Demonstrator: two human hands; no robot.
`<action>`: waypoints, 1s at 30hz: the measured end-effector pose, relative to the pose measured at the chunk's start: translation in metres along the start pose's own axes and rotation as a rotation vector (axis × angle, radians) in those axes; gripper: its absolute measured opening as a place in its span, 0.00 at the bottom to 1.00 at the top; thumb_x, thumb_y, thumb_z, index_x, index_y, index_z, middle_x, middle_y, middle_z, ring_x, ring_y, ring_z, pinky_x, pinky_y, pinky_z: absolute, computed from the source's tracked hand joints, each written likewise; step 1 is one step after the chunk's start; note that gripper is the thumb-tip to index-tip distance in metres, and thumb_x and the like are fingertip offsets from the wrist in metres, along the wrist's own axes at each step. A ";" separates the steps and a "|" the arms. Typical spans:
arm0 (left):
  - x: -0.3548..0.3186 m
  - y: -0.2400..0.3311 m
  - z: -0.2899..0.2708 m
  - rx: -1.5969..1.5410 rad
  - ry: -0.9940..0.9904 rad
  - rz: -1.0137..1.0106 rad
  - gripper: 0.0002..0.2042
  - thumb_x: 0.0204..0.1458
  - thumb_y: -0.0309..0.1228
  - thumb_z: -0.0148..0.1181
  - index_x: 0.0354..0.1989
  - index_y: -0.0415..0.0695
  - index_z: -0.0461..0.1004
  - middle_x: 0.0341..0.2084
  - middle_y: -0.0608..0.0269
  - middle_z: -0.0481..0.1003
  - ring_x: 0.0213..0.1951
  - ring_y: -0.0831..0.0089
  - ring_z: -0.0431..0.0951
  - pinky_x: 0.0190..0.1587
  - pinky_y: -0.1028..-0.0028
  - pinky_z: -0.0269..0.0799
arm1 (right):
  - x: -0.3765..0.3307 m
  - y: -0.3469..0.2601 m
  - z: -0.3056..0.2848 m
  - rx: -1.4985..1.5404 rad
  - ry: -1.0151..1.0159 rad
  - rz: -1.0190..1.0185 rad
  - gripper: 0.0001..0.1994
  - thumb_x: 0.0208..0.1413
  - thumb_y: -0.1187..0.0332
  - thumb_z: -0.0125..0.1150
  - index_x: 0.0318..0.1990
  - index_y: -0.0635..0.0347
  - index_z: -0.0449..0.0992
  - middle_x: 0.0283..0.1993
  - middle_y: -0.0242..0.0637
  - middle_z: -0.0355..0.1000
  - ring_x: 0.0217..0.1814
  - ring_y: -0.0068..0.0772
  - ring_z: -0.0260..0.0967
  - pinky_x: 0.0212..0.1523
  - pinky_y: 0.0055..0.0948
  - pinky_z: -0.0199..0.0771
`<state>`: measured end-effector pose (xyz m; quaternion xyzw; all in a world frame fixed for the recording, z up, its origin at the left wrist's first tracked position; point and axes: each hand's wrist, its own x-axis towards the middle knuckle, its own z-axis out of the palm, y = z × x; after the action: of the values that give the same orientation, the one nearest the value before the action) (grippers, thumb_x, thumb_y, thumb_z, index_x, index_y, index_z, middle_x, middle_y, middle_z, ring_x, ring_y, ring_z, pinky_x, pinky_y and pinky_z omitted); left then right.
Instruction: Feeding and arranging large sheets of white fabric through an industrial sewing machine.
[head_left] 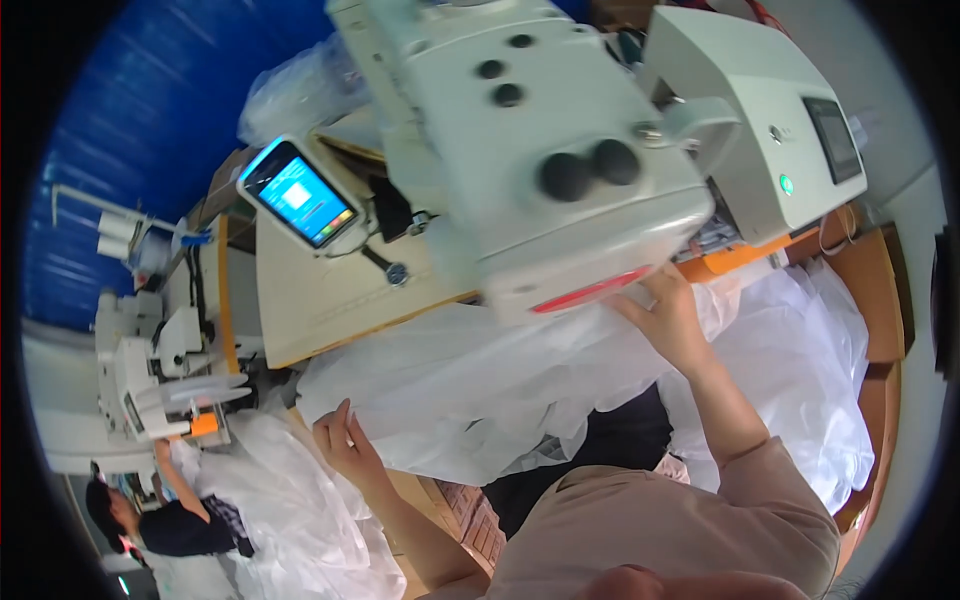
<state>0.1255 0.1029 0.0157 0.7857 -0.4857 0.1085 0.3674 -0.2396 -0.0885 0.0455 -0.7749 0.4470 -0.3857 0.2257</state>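
A long spread of sheer white fabric (430,370) runs across my lap and along the front of the machine table. My left hand (348,448) is at its left end, thumb and fingers closed on the fabric's edge. Under the head of a large white sewing machine (570,130), my right hand (672,318) rests at the fabric, thumb apart from the fingers. The machine head hides those fingertips and the needle area. More white fabric (800,370) is heaped to the right of my right arm.
A lit control screen (300,195) and a wristwatch (393,270) are on the table (340,310). A white box with a small display (760,130) stands right, beside a cardboard box (870,290). At left, another person (180,525) works at a second machine (135,390) with white fabric.
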 end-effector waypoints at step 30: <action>0.023 0.034 0.068 -0.153 -0.013 0.119 0.08 0.46 0.20 0.55 0.36 0.43 0.71 0.30 0.58 0.71 0.37 0.59 0.72 0.35 0.68 0.69 | -0.032 0.083 -0.056 -0.793 0.413 -0.298 0.16 0.57 0.66 0.53 0.48 0.69 0.69 0.40 0.41 0.72 0.41 0.41 0.69 0.46 0.39 0.69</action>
<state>0.0961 0.0322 -0.0039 0.7257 -0.5409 0.0877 0.4160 -0.3367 -0.1024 0.0087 -0.7641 0.4793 -0.3596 -0.2390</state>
